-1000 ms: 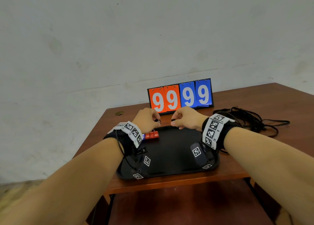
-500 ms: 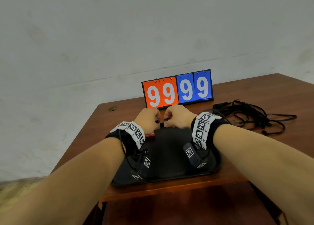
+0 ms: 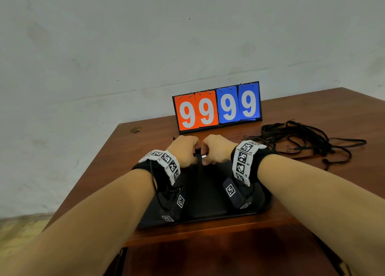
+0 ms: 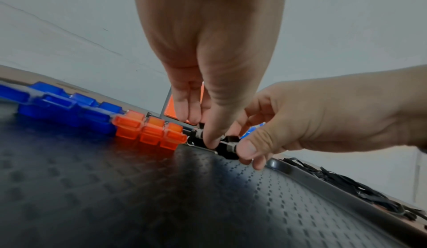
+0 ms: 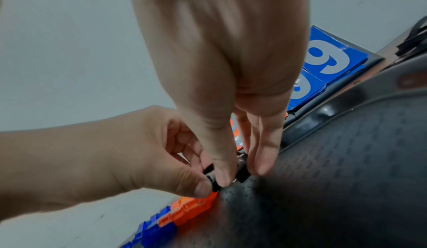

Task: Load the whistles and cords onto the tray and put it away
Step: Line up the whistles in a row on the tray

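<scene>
Pinching: left hand (image 4: 208, 54) and right hand (image 4: 323, 116) both grip black whistles (image 4: 227, 146) at the tray's (image 3: 208, 196) far edge
Row: blue whistles (image 4: 62, 105) and orange whistles (image 4: 150, 130) already lie on the tray, touching
Cords: cords (image 3: 302, 138) tangled on the table (image 3: 312, 171), right of the tray; not yet loaded
Risk: setting black pieces down may nudge the orange row; a piece may roll over the rim
</scene>
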Available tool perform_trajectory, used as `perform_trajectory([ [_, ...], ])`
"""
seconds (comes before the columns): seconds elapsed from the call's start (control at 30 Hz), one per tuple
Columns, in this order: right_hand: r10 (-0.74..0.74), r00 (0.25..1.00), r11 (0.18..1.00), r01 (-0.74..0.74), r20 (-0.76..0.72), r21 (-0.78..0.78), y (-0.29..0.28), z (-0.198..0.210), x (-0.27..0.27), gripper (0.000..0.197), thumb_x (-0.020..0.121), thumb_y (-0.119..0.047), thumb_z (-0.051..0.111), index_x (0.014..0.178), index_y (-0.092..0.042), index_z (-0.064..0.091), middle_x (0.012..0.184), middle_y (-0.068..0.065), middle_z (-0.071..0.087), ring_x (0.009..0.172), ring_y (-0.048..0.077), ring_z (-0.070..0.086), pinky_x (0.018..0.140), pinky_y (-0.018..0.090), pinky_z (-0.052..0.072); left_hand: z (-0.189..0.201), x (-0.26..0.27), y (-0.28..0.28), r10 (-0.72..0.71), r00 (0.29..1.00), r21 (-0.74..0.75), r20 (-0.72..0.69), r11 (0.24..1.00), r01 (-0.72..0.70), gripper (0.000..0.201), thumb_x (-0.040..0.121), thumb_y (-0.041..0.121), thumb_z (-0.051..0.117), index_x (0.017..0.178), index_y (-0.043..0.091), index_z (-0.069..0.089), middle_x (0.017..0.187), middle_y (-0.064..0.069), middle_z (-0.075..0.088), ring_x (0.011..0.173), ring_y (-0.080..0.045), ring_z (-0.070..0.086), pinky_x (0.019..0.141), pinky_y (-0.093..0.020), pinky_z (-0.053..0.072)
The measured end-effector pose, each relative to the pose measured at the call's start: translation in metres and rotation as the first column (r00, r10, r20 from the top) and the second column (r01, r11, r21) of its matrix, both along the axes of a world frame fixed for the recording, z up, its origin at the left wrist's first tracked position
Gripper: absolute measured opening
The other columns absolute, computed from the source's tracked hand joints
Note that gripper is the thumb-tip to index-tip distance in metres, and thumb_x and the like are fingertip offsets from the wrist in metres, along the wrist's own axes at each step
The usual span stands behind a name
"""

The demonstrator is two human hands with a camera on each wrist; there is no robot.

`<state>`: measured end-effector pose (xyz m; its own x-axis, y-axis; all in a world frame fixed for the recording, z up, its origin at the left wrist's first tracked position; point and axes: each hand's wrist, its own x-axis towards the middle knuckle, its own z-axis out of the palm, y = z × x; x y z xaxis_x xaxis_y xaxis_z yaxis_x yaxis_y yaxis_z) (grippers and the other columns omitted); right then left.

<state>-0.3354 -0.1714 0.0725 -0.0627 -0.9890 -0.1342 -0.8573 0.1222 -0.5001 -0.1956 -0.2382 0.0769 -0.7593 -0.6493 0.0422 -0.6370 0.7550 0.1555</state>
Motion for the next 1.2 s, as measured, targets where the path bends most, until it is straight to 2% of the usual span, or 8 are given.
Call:
perform_trajectory([
  [0.17, -0.024, 1.0, 1.0, 0.024, -0.001, 0.019, -0.003, -0.003, 0.001, 0.031, 0.08, -0.015, 0.079, 0.105, -0.006, 0.063, 0.096, 0.012, 0.072, 0.082, 0.026, 0.073, 0.077, 0.033, 0.06, -0.001, 0.0, -0.002, 0.005, 0.999, 0.012, 0.053, 1.0, -0.005, 0.039, 0.077, 0.021, 0.079, 0.112, 0.016, 0.061, 0.105, 0.001, 0.064, 0.095, -0.019, 0.061, 0.08, -0.03, 0.05],
  [0.43, -0.044, 0.999, 0.999, 0.044, 0.004, 0.011, -0.007, -0.006, 0.002, 0.032, 0.079, -0.017, 0.08, 0.105, -0.008, 0.064, 0.095, 0.009, 0.071, 0.083, 0.025, 0.072, 0.081, 0.037, 0.06, -0.006, 0.0, -0.005, 0.02, 0.994, 0.014, 0.105, 1.0, -0.022, 0.036, 0.079, 0.024, 0.078, 0.111, 0.016, 0.063, 0.108, 0.0, 0.064, 0.096, -0.02, 0.06, 0.081, -0.031, 0.05],
  [0.57, -0.042, 0.999, 0.999, 0.042, -0.013, -0.002, -0.007, -0.008, 0.002, 0.033, 0.078, -0.015, 0.08, 0.106, -0.011, 0.064, 0.093, 0.005, 0.068, 0.086, 0.023, 0.069, 0.082, 0.033, 0.057, -0.007, 0.0, -0.007, 0.032, 0.992, 0.04, 0.124, 0.999, -0.037, 0.038, 0.078, 0.026, 0.081, 0.112, 0.016, 0.066, 0.107, 0.002, 0.06, 0.099, -0.021, 0.06, 0.086, -0.033, 0.052],
  [0.7, -0.044, 0.999, 0.999, 0.044, -0.009, -0.009, -0.008, -0.008, 0.001, 0.033, 0.077, -0.015, 0.081, 0.106, -0.013, 0.065, 0.097, 0.005, 0.069, 0.081, 0.02, 0.07, 0.078, 0.031, 0.058, -0.006, 0.008, -0.011, 0.026, 0.998, 0.063, 0.064, 0.998, -0.03, 0.038, 0.076, 0.027, 0.082, 0.111, 0.017, 0.071, 0.104, 0.005, 0.055, 0.096, -0.018, 0.06, 0.082, -0.029, 0.05],
  [0.8, -0.052, 0.999, 0.998, 0.052, 0.001, -0.021, -0.008, -0.009, 0.002, 0.034, 0.076, -0.015, 0.081, 0.106, -0.014, 0.065, 0.103, 0.004, 0.067, 0.077, 0.018, 0.068, 0.076, 0.029, 0.058, -0.003, 0.018, -0.015, 0.059, 0.998, 0.101, 0.039, 0.993, -0.063, 0.051, 0.074, 0.028, 0.083, 0.12, 0.015, 0.064, 0.111, 0.005, 0.056, 0.102, -0.017, 0.059, 0.089, -0.031, 0.051],
  [0.9, -0.057, 0.998, 0.998, 0.057, 0.008, -0.022, -0.009, -0.009, 0.005, 0.036, 0.076, -0.015, 0.082, 0.109, -0.013, 0.065, 0.106, 0.006, 0.067, 0.081, 0.021, 0.07, 0.077, 0.031, 0.059, -0.003, 0.028, -0.021, 0.098, 0.993, 0.136, 0.063, 0.985, -0.106, 0.059, 0.073, 0.031, 0.084, 0.126, 0.016, 0.061, 0.121, 0.002, 0.06, 0.108, -0.018, 0.059, 0.094, -0.032, 0.05],
  [1.0, -0.051, 0.999, 0.998, 0.052, 0.014, -0.024, -0.012, -0.009, 0.009, 0.036, 0.076, -0.015, 0.082, 0.109, -0.013, 0.065, 0.107, 0.006, 0.067, 0.081, 0.022, 0.071, 0.078, 0.031, 0.059, -0.006, 0.034, -0.026, 0.11, 0.992, 0.147, 0.068, 0.982, -0.119, 0.058, 0.076, 0.033, 0.083, 0.127, 0.017, 0.061, 0.126, 0.001, 0.062, 0.111, -0.017, 0.06, 0.095, -0.03, 0.049],
  [1.2, -0.019, 0.999, 0.999, 0.02, 0.028, -0.045, -0.015, -0.01, 0.014, 0.036, 0.076, -0.016, 0.082, 0.108, -0.016, 0.065, 0.106, 0.006, 0.068, 0.08, 0.023, 0.072, 0.078, 0.034, 0.061, -0.011, 0.037, -0.029, 0.097, 0.995, 0.165, 0.027, 0.981, -0.101, 0.055, 0.079, 0.034, 0.08, 0.13, 0.02, 0.062, 0.125, 0.003, 0.064, 0.11, -0.015, 0.06, 0.09, -0.023, 0.044],
])
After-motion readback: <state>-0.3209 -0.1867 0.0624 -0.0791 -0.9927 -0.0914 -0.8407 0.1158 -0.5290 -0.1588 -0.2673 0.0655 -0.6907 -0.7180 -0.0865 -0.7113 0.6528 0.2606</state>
